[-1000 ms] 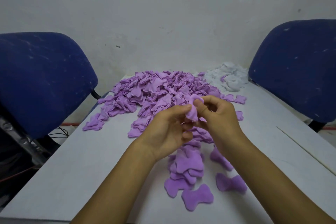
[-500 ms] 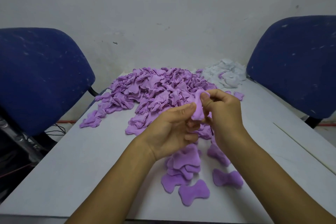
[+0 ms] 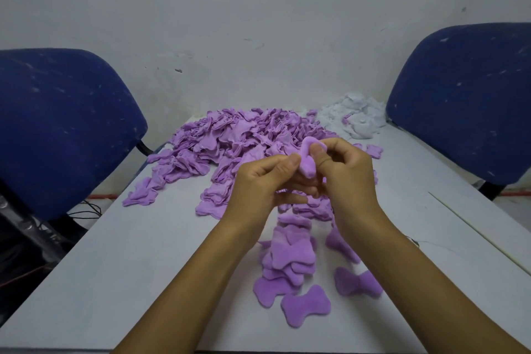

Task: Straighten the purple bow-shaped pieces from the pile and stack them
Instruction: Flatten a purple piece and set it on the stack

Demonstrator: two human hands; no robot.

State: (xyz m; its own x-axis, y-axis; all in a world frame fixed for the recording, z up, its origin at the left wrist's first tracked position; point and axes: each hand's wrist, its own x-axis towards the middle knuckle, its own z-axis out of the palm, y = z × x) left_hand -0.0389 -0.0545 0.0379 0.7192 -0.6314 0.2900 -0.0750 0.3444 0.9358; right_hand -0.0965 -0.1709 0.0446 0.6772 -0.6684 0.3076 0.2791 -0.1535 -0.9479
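Head view: we look down over both forearms at a grey tabletop (image 3: 120, 276) with purple felt spread along its middle.
Held piece: 1 purple bow-shaped piece (image 3: 308, 162) sits in the air between our hands, above the near edge of the pile; it is curled on itself, so we judge this is the straightening step.
Left hand: our left hand (image 3: 260, 191) pinches the piece from its left side, thumb tip pressed on the front face, the other fingers curled underneath to back it.
Right hand: our right hand (image 3: 349, 178) pinches the upper right edge between thumb and forefinger; we read the 2 opposed pinches as a way to pull the curl flat.
Pile: the pile (image 3: 238, 141) of crumpled purple pieces lies at the far middle of the tabletop, just beyond our hands, near enough to draw from without leaning.
Stack: the stack (image 3: 290, 260) of flattened pieces lies near us, below our wrists and loosely fanned; we judge the held piece goes on top of it.
Loose pieces: 2 flat bows, one (image 3: 305, 306) touching the front of the stack and one (image 3: 357, 283) to the right, lie beside it rather than on it.
White scraps: a white heap (image 3: 355, 119) sits at the far right corner, with a few purple bits mixed in.
Chairs: a blue chair back (image 3: 60, 123) stands on the left, another (image 3: 465, 95) on the right.
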